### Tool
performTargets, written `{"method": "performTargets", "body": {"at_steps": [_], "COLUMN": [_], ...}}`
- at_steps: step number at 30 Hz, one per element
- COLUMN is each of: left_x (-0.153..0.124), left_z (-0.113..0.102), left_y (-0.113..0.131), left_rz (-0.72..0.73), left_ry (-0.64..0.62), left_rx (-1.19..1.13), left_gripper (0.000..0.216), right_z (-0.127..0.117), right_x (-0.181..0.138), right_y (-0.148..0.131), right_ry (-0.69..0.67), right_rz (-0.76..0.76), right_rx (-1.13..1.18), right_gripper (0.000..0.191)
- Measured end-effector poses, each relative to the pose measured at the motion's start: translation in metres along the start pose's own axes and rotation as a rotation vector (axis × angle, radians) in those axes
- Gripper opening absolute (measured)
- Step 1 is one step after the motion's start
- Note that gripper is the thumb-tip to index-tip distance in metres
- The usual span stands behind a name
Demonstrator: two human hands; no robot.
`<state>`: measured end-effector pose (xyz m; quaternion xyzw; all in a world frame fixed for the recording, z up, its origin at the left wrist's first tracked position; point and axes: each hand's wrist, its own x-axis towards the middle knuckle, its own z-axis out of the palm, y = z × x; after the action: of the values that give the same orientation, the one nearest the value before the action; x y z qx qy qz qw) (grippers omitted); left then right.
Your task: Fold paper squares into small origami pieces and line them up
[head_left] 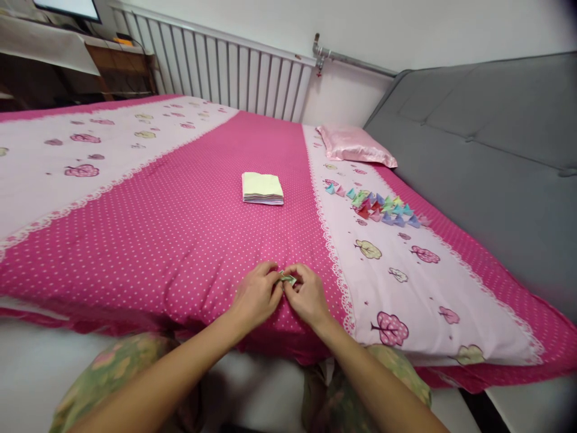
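Observation:
Close together near the bed's front edge, my left hand (258,293) and my right hand (307,294) pinch a small piece of folded green paper (287,278) between their fingertips. Both hands are closed on it, one from each side, and the fingers cover much of the paper. Beyond them lies a stack of square paper sheets (262,189), pale yellow on top. To the right, a group of small folded paper shapes (376,206) in several colours rests on the white band of the bedspread.
A pink dotted bedspread (189,198) covers the bed. At the back right are a pink pillow (354,145) and a grey padded headboard (478,120). A white radiator (225,63) stands along the wall, and a desk with a monitor (67,8) is at far left.

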<state>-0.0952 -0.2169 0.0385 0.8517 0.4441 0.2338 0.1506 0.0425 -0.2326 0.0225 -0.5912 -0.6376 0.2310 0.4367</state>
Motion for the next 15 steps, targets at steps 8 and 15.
{"method": "performTargets", "body": {"at_steps": [8,15], "left_x": [-0.001,0.000], "left_z": [-0.001,-0.004], "left_y": [-0.001,-0.002], "left_rz": [-0.036,-0.016], "left_ry": [0.132,0.125], "left_rx": [0.064,0.161], "left_gripper": [0.018,0.017], "right_z": [0.001,0.001], "right_x": [-0.003,-0.005], "right_y": [-0.005,-0.011], "right_ry": [-0.109,-0.067], "right_rz": [0.075,0.042], "right_rx": [0.315,0.278], "right_gripper": [0.020,0.024]}}
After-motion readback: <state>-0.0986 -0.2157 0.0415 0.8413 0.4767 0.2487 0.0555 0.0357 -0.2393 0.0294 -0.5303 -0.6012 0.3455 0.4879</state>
